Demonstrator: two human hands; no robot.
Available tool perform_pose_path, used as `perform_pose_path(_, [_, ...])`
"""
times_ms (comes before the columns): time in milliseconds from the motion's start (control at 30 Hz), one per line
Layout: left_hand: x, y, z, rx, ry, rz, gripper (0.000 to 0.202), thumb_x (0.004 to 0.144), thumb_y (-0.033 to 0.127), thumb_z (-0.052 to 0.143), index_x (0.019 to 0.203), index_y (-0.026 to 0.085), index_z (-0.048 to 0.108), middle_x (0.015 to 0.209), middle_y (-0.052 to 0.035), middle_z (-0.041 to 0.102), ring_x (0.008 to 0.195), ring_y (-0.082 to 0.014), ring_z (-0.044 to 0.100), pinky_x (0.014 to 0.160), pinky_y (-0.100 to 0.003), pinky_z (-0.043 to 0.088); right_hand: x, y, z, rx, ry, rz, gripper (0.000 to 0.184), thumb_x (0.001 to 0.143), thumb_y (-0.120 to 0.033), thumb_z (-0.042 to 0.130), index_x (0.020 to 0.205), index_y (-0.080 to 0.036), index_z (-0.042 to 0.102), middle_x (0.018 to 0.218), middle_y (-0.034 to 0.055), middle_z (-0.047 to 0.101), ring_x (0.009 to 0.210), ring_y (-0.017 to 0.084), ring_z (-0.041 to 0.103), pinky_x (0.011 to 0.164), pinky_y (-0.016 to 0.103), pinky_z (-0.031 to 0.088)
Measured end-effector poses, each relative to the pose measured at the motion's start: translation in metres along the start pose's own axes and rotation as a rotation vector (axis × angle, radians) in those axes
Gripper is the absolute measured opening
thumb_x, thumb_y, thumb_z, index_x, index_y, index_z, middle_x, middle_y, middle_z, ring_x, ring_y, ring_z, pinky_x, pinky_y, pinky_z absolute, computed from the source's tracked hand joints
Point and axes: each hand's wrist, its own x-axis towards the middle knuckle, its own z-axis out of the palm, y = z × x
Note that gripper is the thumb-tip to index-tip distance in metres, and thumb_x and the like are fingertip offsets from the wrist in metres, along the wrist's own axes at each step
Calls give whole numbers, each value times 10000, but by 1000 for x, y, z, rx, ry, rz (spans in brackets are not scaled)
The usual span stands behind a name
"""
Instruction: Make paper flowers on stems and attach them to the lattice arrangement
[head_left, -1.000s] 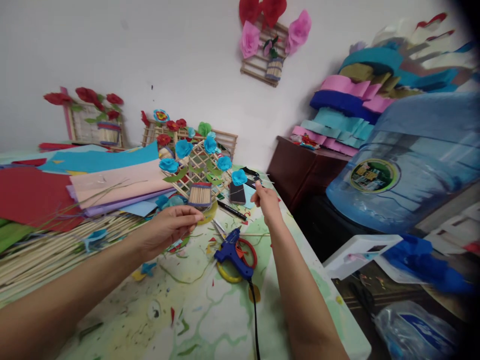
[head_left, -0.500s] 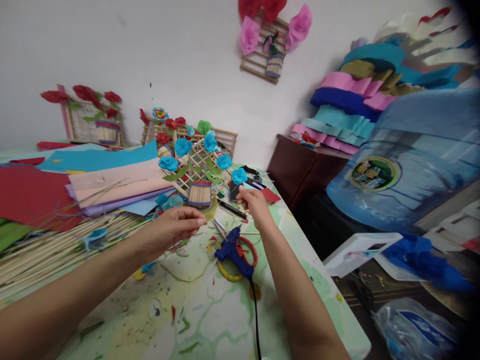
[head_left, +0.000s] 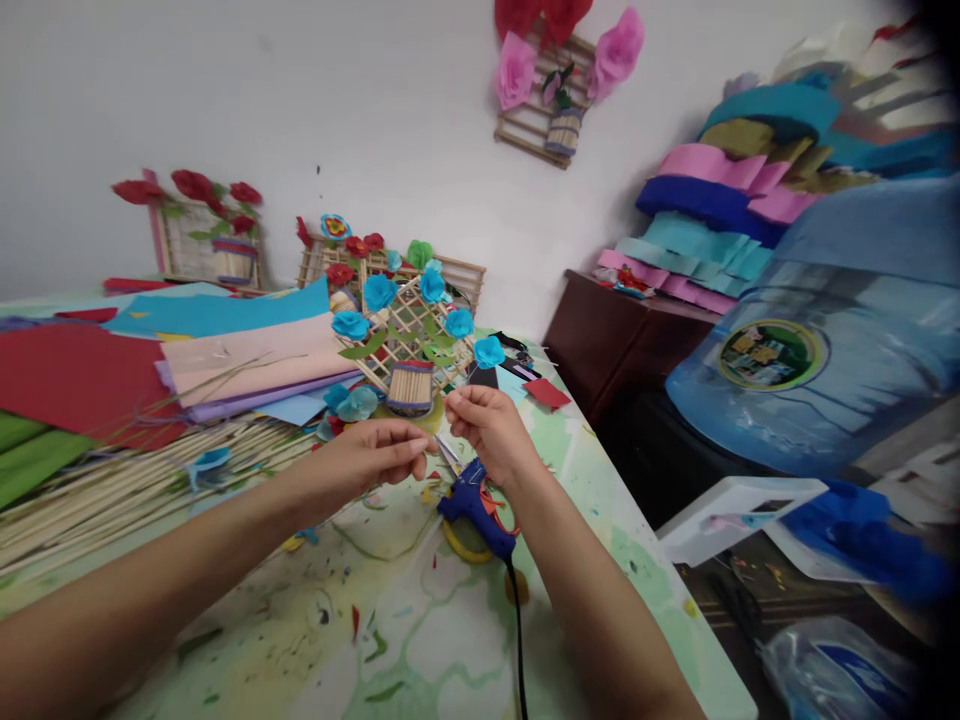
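My left hand [head_left: 390, 452] is closed in a pinch, thumb against forefinger, over the table's middle; whatever it holds is too small to make out. Close by on the right, my right hand [head_left: 484, 425] also pinches, its fingertips just apart from the left ones, and I cannot tell what is in them. Under the right wrist lies a blue hot glue gun [head_left: 476, 508] on scissors [head_left: 456, 540] with red and yellow handles. Just beyond the hands stands a bamboo-stick lattice [head_left: 405, 338] with blue paper flowers [head_left: 379, 292], green leaves and a small stick basket [head_left: 410, 386].
Thin sticks [head_left: 142, 480] and coloured paper sheets [head_left: 247, 362] spread on the left. The glue gun's black cord [head_left: 519, 630] runs to the near edge. A large water bottle [head_left: 795, 350] stands right of the table. More flower lattices lean on the wall behind.
My right hand has come down and left, toward my left hand, and the gap between them has narrowed. The whole view has shifted slightly.
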Motion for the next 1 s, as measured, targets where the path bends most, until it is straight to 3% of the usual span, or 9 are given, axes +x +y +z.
perform_pose_path(133, [1, -1, 0, -59, 42, 79, 267, 772, 402, 660, 822, 140, 652, 576, 7, 593, 496, -64, 369, 480, -195, 262, -8, 3, 16, -49, -82, -29, 242, 673, -386, 697, 636, -163, 609, 554, -30, 549, 483, 69, 386, 503, 224, 286])
perform_pose_path(433, [2, -8, -5, -60, 100, 80, 224, 755, 365, 674, 791, 145, 650, 539, 14, 578, 489, -67, 396, 476, -206, 254, -7, -2, 13, -291, 57, -84, 188, 661, -330, 689, 661, -156, 617, 592, -25, 564, 533, 83, 437, 521, 221, 318])
perform_pose_path(633, [4, -7, -3, -19, 105, 57, 224, 753, 362, 679, 804, 145, 658, 556, 1, 602, 502, -70, 423, 483, -205, 273, -7, 0, 10, -460, 91, -161, 238, 734, -339, 601, 570, -167, 588, 516, -35, 504, 499, 87, 374, 503, 238, 275])
perform_pose_path(800, [6, -8, 1, -48, 89, 38, 262, 738, 402, 689, 773, 146, 646, 508, 17, 559, 438, -58, 358, 416, -195, 214, -7, 0, 8, -328, 96, -135, 229, 692, -319, 595, 521, -180, 536, 462, -48, 469, 469, 88, 335, 496, 249, 240])
perform_pose_path(1000, [2, -4, 4, -276, 60, 13, 243, 737, 368, 712, 736, 140, 629, 478, 52, 478, 413, -30, 284, 397, -164, 213, 4, -3, -8, -151, 284, -200, 232, 617, -346, 633, 496, -183, 520, 435, -69, 376, 458, 78, 284, 491, 252, 207])
